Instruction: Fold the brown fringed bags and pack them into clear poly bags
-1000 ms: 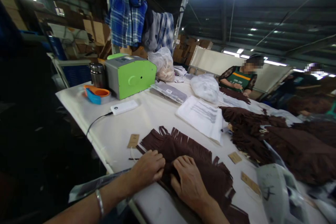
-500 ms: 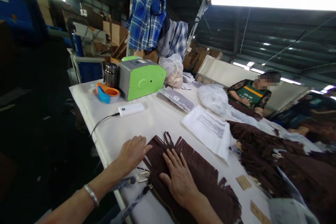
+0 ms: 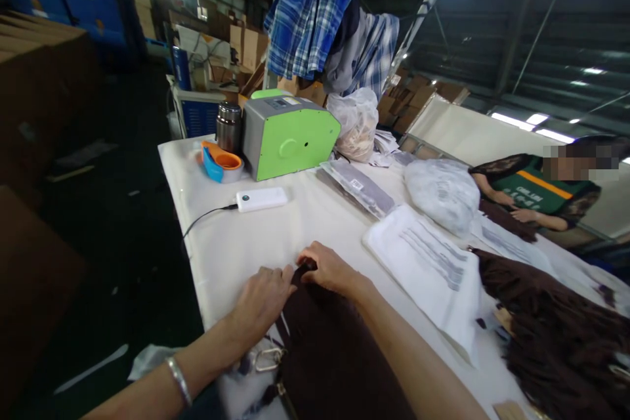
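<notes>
A dark brown fringed bag (image 3: 339,354) lies on the white-covered table (image 3: 211,262) right in front of me. My right hand (image 3: 329,269) pinches the bag's far corner, thumb and fingers curled round the dark material. Beside it, my left hand (image 3: 266,295) has its fingers closed at the same corner, almost touching the right hand. A metal clasp (image 3: 269,359) with a wrapped strap sits at the bag's left side, below my left wrist. My right forearm crosses above the bag and hides part of it.
A white power bank (image 3: 262,199) with a cable, a tape dispenser (image 3: 221,163), a steel flask (image 3: 229,128) and a green-grey machine (image 3: 295,138) stand at the back left. White plastic bags (image 3: 423,275) and more brown fringed bags (image 3: 556,335) lie rightward. A co-worker (image 3: 536,190) sits across.
My right hand has gone from lying flat on the bag to pinching its far corner. My left hand has come in beside it. The view has turned left.
</notes>
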Tool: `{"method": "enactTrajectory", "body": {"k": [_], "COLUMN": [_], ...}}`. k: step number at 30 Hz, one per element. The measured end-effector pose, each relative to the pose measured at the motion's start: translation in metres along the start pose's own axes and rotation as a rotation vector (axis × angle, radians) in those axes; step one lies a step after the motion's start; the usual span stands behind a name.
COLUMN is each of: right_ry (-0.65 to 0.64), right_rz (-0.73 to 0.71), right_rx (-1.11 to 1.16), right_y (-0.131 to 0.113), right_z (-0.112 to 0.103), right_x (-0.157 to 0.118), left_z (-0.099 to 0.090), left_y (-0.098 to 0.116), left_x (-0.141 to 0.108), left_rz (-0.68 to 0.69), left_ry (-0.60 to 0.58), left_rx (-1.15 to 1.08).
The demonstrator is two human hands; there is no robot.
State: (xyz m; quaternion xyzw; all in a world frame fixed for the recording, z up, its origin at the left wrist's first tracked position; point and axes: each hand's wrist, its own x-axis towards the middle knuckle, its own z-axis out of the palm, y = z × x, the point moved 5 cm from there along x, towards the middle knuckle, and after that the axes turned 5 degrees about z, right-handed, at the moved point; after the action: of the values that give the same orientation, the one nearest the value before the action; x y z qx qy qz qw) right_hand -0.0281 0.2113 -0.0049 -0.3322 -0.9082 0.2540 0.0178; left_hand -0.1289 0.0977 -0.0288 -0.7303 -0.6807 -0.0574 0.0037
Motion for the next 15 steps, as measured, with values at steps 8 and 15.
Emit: {"method": "enactTrajectory", "body": {"k": [8,15], "right_ry": [0.05,0.238], "right_rz": [-0.094,-0.085], "right_rx": [0.104,0.184], "right_y": [-0.009,-0.026], "right_z": [0.01,-0.021], "right_x": [-0.008,-0.122], "left_z": [-0.018,-0.063], "left_y": [0.002,0.067], "left_x": [0.01,-0.016], "left_rz": [0.045,0.239], "left_ry": [-0.211,-0.173], "left_rx": [-0.133,-0.193]}}
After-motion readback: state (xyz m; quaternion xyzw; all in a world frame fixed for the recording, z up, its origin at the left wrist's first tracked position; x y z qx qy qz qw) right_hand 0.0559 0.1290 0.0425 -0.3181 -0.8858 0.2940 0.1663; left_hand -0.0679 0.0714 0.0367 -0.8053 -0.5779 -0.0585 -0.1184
